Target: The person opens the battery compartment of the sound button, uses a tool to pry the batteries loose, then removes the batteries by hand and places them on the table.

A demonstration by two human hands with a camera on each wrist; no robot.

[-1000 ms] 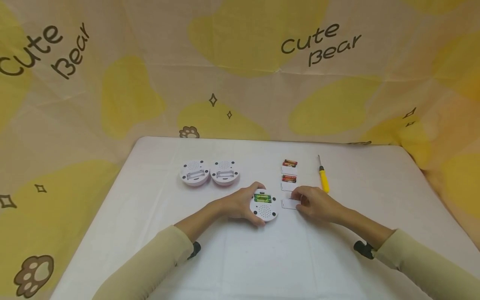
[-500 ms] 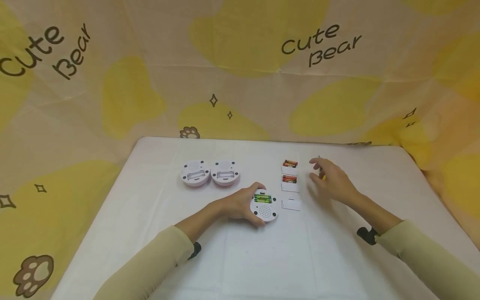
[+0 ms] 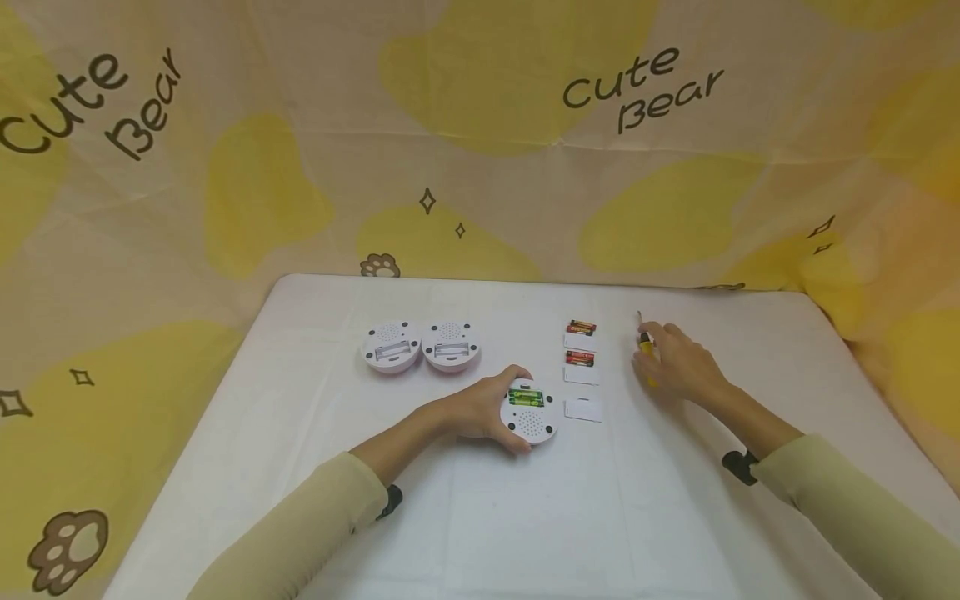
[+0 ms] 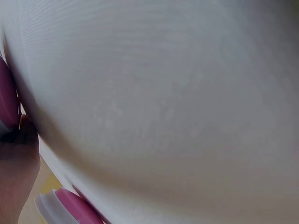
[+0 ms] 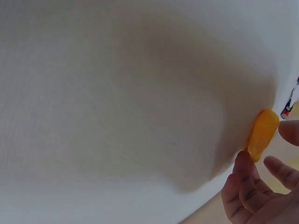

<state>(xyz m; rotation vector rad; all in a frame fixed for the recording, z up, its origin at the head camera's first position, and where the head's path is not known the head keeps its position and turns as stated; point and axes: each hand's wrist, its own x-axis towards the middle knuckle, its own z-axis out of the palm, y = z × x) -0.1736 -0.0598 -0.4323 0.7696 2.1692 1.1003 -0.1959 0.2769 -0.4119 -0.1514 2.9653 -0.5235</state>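
My left hand [image 3: 480,408] grips a round white device [image 3: 531,423] by its sides, speaker holes and rubber feet facing up. Two green batteries [image 3: 525,397] sit in its open compartment. In the left wrist view the device's pink side [image 4: 7,95] shows at the edge, beside the hand [image 4: 18,163]. Over on the right, my right hand [image 3: 682,362] pinches a yellow-handled screwdriver [image 3: 648,350] that lies along the table. The right wrist view has the yellow handle [image 5: 264,130] between thumb and fingers.
Two more round devices [image 3: 392,348] [image 3: 450,348] stand at the back left, their battery compartments bare. Red batteries [image 3: 580,358] and white covers [image 3: 581,377] form a column right of centre, with another white cover [image 3: 583,409] nearest the held device. The white table [image 3: 525,525] meets a yellow-patterned cloth.
My right hand has left the nearest white cover, moved right and back, and come down on the screwdriver, taking hold of it. The left hand and its device stay in place.
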